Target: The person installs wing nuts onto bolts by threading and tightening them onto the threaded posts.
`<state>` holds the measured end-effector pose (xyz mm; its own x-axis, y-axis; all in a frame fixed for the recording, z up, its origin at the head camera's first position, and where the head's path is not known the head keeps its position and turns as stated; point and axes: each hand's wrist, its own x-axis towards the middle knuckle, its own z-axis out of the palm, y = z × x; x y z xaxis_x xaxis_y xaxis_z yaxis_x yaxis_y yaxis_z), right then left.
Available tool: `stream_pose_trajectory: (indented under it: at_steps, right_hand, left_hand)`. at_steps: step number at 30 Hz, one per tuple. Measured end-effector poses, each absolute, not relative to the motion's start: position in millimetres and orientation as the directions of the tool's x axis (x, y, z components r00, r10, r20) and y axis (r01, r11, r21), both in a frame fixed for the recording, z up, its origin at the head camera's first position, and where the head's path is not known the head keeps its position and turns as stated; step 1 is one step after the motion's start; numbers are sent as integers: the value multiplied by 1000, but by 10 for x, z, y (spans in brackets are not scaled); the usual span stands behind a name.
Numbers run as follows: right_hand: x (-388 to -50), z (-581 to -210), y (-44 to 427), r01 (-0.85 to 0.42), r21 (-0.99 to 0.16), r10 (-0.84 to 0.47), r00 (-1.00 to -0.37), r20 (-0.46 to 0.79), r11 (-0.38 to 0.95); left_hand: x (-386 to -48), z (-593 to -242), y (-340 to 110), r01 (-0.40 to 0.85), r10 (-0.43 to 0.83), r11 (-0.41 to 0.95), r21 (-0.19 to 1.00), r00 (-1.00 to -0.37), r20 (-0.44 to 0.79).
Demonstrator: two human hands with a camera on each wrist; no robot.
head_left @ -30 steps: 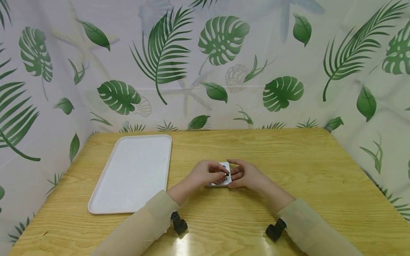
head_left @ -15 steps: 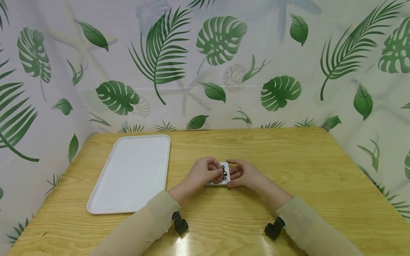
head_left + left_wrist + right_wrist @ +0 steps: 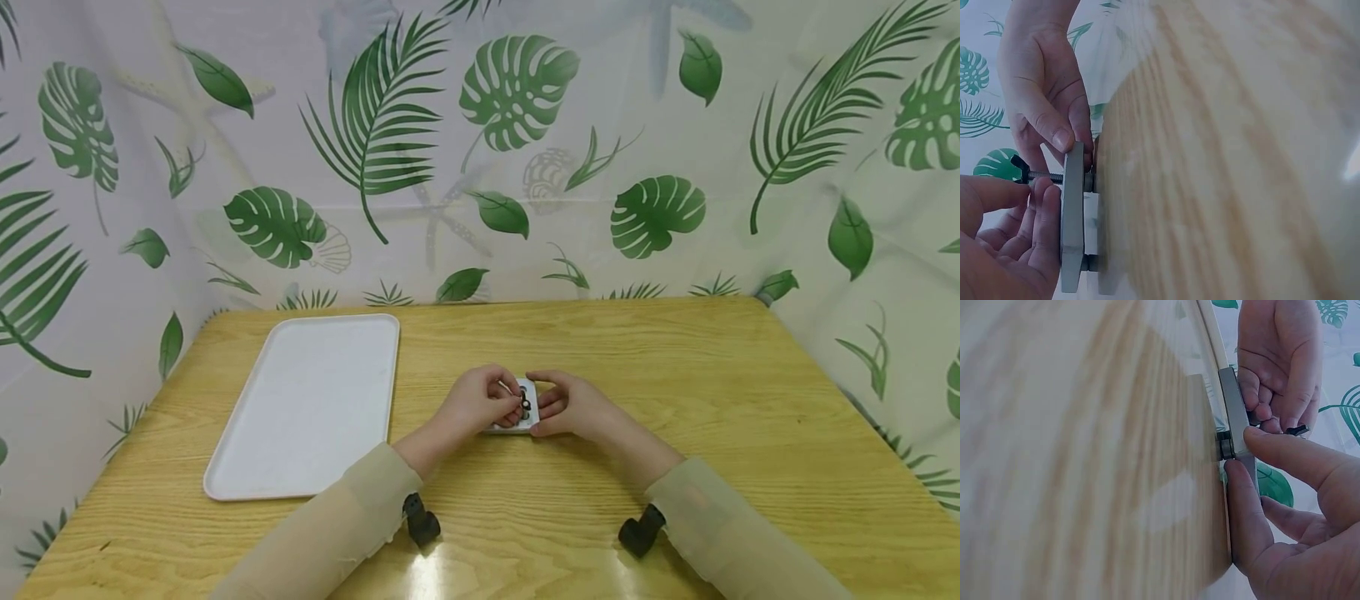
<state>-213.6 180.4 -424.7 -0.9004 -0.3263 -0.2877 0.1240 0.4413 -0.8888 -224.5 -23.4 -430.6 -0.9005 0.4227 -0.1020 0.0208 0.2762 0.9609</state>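
Note:
A pale metal plate (image 3: 531, 423) sits on the table, raised on short dark feet in the wrist views. From it rises a threaded bolt (image 3: 1047, 177) bearing a black wing nut (image 3: 1020, 169), near the bolt's free end. My left hand (image 3: 480, 402) pinches at the wing nut with thumb and forefinger, its other fingers curled beside the bolt. My right hand (image 3: 573, 406) grips the plate's right edge, thumb on one face and a finger underneath in the right wrist view (image 3: 1322, 506). The left fingers hide part of the plate.
A white tray (image 3: 307, 400) lies to the left on the wooden table (image 3: 675, 358). A leaf-patterned cloth (image 3: 420, 167) hangs behind and along the sides. Black wrist cameras show on both sleeves.
My left fingers have drawn slightly back to the left from over the wing nut, which now shows more and stands at a different angle. The right hand keeps its grip on the plate.

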Motion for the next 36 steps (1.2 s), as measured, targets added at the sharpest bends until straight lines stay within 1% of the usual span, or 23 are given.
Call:
stream_pose_trajectory:
  at_steps: [8,14,26,31,36]
  right_hand:
    - [-2175,-4233,1804,129,-869,-309,-901,-303,478]
    - [-2180,-4226,1822,112,-867,-317,-902,-294,485]
    - [-2142,-4240,1832,122,-883,-315,-905,-287,454]
    - [-2144,-4242,1834,132,-895,-324,-902,-287,425]
    - [-2141,-4251,1832,141,-900,-323,-901,-290,413]
  left_hand:
    - [-2263,-4262,-250,-22,443,260,965,-886,-139]
    - [-2284,-4259,-273,7,475,269,963,-871,-127]
    - [-2243,-4283,-242,-25,403,258,966,-906,-132]
    - [-2245,-4298,-227,14,417,278,960,-903,-107]
    - [-2235,-4296,-218,11,425,285,958,-898,-116]
